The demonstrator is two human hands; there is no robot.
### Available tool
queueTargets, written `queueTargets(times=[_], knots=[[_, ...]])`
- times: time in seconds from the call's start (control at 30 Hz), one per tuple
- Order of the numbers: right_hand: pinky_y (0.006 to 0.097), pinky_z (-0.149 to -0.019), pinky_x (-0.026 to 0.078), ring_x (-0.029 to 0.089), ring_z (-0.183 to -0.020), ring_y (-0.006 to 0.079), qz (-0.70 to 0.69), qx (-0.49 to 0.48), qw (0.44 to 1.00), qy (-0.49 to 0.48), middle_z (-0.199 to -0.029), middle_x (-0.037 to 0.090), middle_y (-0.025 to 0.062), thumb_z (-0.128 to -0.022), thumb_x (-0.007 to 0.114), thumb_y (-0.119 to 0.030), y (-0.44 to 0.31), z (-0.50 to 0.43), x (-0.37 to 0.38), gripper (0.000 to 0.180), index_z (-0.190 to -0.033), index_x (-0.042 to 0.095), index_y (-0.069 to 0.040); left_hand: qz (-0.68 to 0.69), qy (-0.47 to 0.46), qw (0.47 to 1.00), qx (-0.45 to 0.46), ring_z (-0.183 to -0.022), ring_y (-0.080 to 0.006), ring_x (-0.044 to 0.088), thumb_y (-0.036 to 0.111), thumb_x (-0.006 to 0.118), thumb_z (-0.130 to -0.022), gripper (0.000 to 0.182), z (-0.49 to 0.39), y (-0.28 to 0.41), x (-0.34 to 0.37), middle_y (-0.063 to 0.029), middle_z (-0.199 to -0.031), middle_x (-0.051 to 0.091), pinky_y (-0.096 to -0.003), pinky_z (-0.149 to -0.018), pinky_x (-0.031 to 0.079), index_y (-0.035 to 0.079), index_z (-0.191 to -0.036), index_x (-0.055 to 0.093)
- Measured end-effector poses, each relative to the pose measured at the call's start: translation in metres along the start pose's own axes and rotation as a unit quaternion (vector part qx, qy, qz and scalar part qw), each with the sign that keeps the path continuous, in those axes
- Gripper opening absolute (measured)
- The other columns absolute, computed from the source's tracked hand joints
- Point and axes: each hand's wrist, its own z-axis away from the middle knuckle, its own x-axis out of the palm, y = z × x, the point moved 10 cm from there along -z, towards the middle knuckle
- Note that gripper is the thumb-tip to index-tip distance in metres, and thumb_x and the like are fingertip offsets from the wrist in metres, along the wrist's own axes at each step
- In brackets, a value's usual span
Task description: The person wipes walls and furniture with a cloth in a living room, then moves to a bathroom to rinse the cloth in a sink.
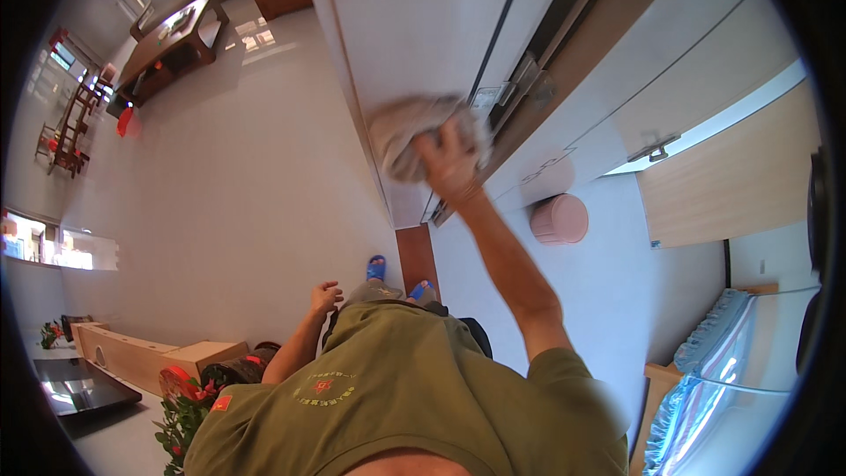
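A light-coloured cloth [403,139], blurred by motion, lies under my right hand [453,162] against the white door panel [410,26]. My fingers are pressed over the cloth and grip it. Just beside it is the panel's edge, with a dark strip and metal hinge [525,79] at the wooden door frame [575,66]. My left hand [326,296] hangs low by my side, its fingers loosely apart and holding nothing. Blue slippers [376,268] are on my feet, by a reddish-brown threshold strip [418,254].
A pink ribbed bin [560,219] stands on the floor to the right. Another door [720,172] in pale wood is beyond it. A low wooden table [162,46] is at the upper left. Behind my left arm, a potted plant [182,433] and a cardboard box [205,357] stand close.
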Motion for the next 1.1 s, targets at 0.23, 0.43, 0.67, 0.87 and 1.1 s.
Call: queueTargets(times=[0.23,0.43,0.67,0.87,1.1], knots=[[0.0472,-0.089,0.048,0.057,-0.106,0.0412,0.124,-0.215,0.872,0.422,-0.111,0.055,0.0181,-0.082,0.072,-0.017,-0.006,-0.184,-0.203,0.046,-0.124,0.058,-0.005,0.061,0.016,0.997,-0.051,-0.078,-0.0206,0.070,0.008,0.061,-0.087,0.044,0.014,-0.045,-0.026,-0.0148,-0.106,0.072,-0.0353,-0.060,0.055,0.003,-0.131,0.060],[0.0480,-0.086,0.048,0.056,-0.106,0.0408,0.043,-0.066,0.969,0.232,-0.114,0.056,0.0205,-0.078,0.067,-0.014,-0.008,-0.050,-0.047,0.033,-0.109,0.060,-0.006,0.016,0.005,0.999,-0.052,-0.079,-0.0218,0.069,0.007,0.067,-0.083,0.046,0.006,-0.069,-0.075,-0.0128,-0.101,0.071,-0.0366,-0.066,0.057,0.004,-0.129,0.061],[0.0492,-0.088,0.052,0.056,-0.112,0.0444,-0.031,0.104,0.994,0.011,-0.127,0.055,0.0213,-0.075,0.073,-0.013,-0.049,0.058,0.080,0.044,-0.119,0.066,-0.008,0.002,-0.003,0.999,-0.050,-0.078,-0.0190,0.068,0.017,0.064,-0.088,0.044,-0.025,-0.066,-0.150,-0.0069,-0.100,0.069,-0.0337,-0.059,0.051,0.008,-0.131,0.058],[0.0572,-0.100,0.038,0.050,-0.121,0.0446,0.077,-0.018,0.956,0.283,-0.124,0.054,0.0201,-0.079,0.075,-0.030,-0.056,-0.113,-0.106,0.053,-0.127,0.063,-0.011,0.019,-0.021,0.999,0.015,-0.064,-0.0247,0.068,0.017,0.061,-0.093,0.031,-0.085,-0.070,-0.194,-0.0107,-0.084,0.068,-0.0385,-0.047,0.049,0.008,-0.122,0.062],[0.0612,-0.097,0.036,0.044,-0.126,0.0488,0.245,-0.141,0.862,0.421,-0.140,0.045,0.0221,-0.074,0.078,-0.041,-0.131,-0.346,-0.315,0.063,-0.125,0.061,-0.009,0.013,-0.020,0.998,-0.052,-0.069,-0.0256,0.068,0.016,0.055,-0.095,0.031,-0.111,-0.066,-0.185,-0.0111,-0.089,0.068,-0.0433,-0.056,0.051,0.008,-0.125,0.058]])
